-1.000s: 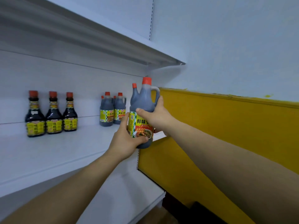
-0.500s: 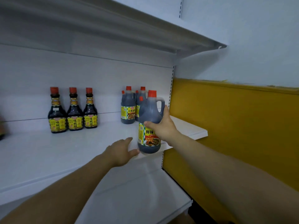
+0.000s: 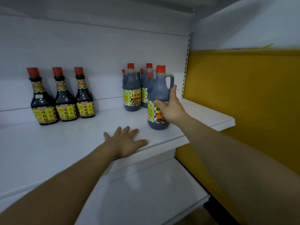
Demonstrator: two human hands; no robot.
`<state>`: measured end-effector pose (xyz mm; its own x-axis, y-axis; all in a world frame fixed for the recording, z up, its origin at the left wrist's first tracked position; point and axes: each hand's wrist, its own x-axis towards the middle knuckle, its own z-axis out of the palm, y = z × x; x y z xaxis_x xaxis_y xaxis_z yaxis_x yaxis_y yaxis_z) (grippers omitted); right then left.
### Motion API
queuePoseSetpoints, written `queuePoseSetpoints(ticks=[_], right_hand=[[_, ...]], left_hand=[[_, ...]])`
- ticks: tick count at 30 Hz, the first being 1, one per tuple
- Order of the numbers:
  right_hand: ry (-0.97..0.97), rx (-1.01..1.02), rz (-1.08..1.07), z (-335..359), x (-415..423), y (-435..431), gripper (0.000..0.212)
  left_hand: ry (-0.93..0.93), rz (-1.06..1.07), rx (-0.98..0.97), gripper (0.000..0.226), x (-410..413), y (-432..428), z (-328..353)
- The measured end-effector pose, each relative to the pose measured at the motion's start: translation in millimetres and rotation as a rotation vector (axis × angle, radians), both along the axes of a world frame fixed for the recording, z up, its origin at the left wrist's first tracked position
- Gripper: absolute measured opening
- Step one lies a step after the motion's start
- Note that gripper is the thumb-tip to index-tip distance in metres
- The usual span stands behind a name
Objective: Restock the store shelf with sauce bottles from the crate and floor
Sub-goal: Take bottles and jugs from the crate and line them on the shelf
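head view: just the one camera, looking up a bit at a white store shelf (image 3: 65, 143)
sauce jug: big dark handled jug (image 3: 159, 93) with a red cap and a yellow label. It's standing upright on the shelf toward the right end, near the front edge, and its base looks to be down on the board
right hand: the right hand (image 3: 171, 109) has the jug round its middle, thumb across the front of the label
right fingers: the fingers (image 3: 173, 88) go up the jug's right side just under the handle, so they're holding the jug
left hand: the left hand (image 3: 125, 141) lies palm down on the shelf, left of the jug and nearer the front edge, not touching the jug
left fingers: spread wide and flat on the board (image 3: 128, 130), holding nothing
back jugs: two more handled jugs (image 3: 131, 88) of the same sort stand side by side just behind the held one, further in and slightly left
small bottles: three small bottles (image 3: 65, 95), red caps and yellow labels, in a tight row well off to the left, far back on the same shelf
lower shelf: another white lower shelf (image 3: 146, 192) sits below
upper shelf: underside of the upper shelf (image 3: 97, 10) runs along the top
wall: yellow wall (image 3: 243, 95) to the right of the shelving, paler above it
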<state>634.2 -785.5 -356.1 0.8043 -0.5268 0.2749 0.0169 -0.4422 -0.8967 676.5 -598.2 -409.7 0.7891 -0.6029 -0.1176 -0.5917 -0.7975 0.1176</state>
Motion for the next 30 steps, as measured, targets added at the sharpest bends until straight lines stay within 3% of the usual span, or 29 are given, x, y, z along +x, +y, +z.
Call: queuePoseSetpoints(ticks=[16, 21, 30], right_hand=[[-0.002, -0.071, -0.033, -8.8, 104.8, -63.8, 0.091], [-0.011, -0.052, 0.001, -13.0, 112.1, -75.6, 0.090], [-0.006, -0.056, 0.006, -16.3, 113.1, -80.3, 0.090]], left_hand=[[-0.015, -0.011, 0.040, 0.077, 7.2, -2.1, -9.6], [0.015, 0.008, 0.033, 0.085, 9.0, -3.4, -8.5], [0.009, 0.000, 0.016, 0.076, 7.4, -3.5, -11.2]])
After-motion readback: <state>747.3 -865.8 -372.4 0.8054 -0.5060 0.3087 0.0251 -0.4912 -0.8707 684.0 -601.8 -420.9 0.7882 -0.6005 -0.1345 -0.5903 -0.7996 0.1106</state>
